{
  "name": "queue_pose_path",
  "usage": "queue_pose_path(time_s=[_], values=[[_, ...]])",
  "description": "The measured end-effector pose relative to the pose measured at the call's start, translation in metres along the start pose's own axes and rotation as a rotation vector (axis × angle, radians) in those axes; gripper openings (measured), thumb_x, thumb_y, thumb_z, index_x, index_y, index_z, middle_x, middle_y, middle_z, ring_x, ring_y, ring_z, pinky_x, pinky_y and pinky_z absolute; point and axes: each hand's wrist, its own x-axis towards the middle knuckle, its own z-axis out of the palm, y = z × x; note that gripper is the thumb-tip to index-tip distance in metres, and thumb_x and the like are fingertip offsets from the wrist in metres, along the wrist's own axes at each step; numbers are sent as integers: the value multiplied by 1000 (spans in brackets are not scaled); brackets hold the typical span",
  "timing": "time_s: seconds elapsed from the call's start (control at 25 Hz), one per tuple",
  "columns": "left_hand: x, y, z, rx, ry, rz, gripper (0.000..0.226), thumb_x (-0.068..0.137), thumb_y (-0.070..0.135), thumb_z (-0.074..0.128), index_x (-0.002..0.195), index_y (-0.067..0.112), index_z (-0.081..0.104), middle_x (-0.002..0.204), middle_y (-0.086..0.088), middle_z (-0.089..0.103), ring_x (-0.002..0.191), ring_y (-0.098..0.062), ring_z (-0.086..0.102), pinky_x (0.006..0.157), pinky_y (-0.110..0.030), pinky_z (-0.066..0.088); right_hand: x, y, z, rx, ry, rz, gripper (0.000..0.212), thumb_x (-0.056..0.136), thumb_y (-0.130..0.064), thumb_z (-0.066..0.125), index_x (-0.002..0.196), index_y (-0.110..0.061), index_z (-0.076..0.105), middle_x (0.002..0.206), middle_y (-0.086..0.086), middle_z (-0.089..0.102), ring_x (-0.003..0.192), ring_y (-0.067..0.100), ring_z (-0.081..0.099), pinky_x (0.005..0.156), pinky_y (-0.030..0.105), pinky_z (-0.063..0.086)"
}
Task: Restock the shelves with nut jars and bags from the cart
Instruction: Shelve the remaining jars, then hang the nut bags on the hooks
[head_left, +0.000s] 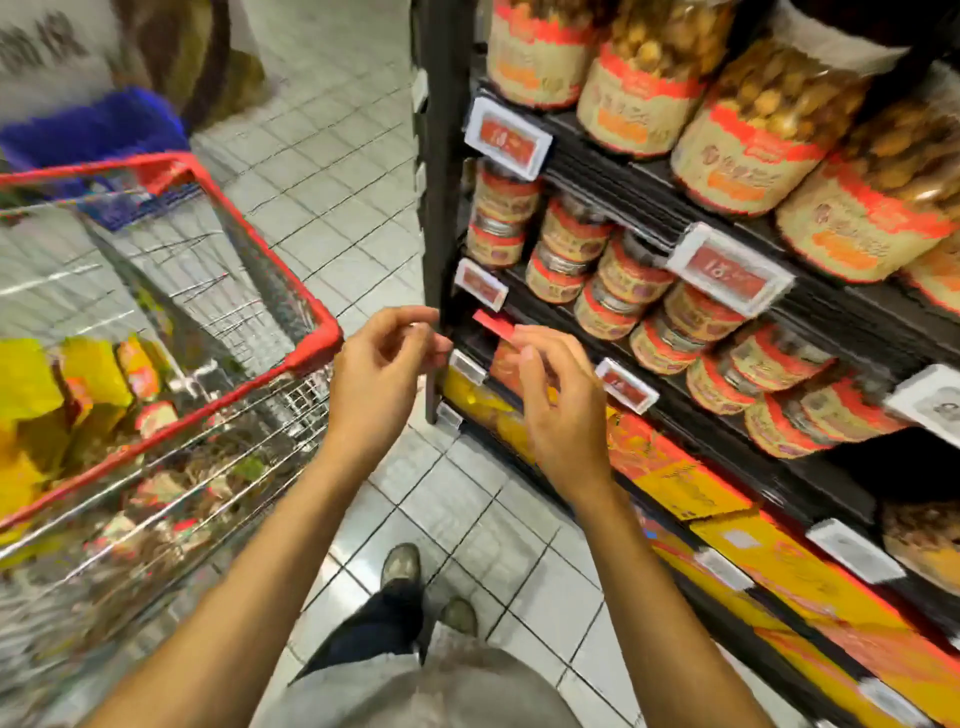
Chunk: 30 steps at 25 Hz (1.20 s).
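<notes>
Now, left hand (384, 374): fingers curled toward the thumb, just beside the shelf post; whether they pinch anything cannot be told.
Right hand (550, 410): fingers and thumb curled, pinching the top edge of a red bag (501, 358).
Red bag: held at the front of a lower shelf (597, 174), below the jars (623, 280).
Cart (311, 332): to the left, with yellow bags (31, 379) inside.

Red-labelled nut jars (628, 275) in rows on black shelves (649, 205); yellow bags (31, 379) in red-rimmed wire cart (260, 244)
</notes>
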Motion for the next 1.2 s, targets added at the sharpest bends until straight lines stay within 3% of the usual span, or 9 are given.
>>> queue_pose_path(time_s=[0.16,0.28,0.52,0.64,0.76,0.88,1.0,1.12,1.2], values=[[-61,-19,-94,-67,308,-144,20,95,0,45,87,10,61,68,-4,61,50,2,55,53,-9,42,-34,-31,76,240,-464,99,22,92,-24,42,99,-23,63,94,-13,64,84,7,67,72,12,46],[-86,-26,-165,-126,563,-170,23,94,0,46,80,12,60,65,-6,61,46,2,51,50,-12,39,-52,-60,139,334,-714,50,22,93,-26,41,98,-32,61,87,-12,68,83,5,67,77,23,53],[-74,-41,-317,-242,780,-162,24,94,1,46,79,13,59,51,9,64,44,0,55,45,-12,42,-61,-119,278,350,-875,13,24,91,-36,41,92,-35,65,85,-12,71,84,11,67,82,35,54],[-52,-52,-404,-237,786,-211,25,94,2,45,78,13,60,51,7,65,45,-2,57,46,-13,45,-56,-138,361,339,-832,104,23,91,-35,40,89,-31,63,87,8,71,84,34,64,80,51,50],[-30,-70,-476,-185,767,-314,27,93,1,44,77,14,61,49,8,64,45,-1,57,53,-13,46,-47,-140,434,255,-810,267,25,97,-24,40,96,-19,65,98,34,63,89,43,62,82,49,48],[-7,-104,-522,-165,725,-454,27,94,1,43,75,14,58,44,10,61,39,1,54,48,-11,44,-49,-117,493,-3,-935,323,34,99,-17,40,94,7,64,95,29,66,84,30,64,71,29,47],[11,-169,-558,-121,599,-689,26,95,5,44,74,13,56,44,7,62,39,-2,56,53,-19,47,-66,-78,550,-283,-1231,367,34,99,-15,39,92,8,63,85,21,60,78,26,53,59,25,36],[2,-251,-577,229,291,-931,26,97,14,46,78,2,58,69,-12,68,66,-23,65,71,-38,50,-91,-24,586,-611,-1499,288,33,99,-20,37,106,1,61,101,25,58,95,30,57,74,33,41],[-9,-303,-580,531,31,-1020,30,97,18,45,88,-5,63,90,-25,68,83,-31,63,74,-36,47,-107,4,602,-791,-1601,168,34,98,-20,39,115,4,56,112,25,59,105,35,57,78,33,40]])
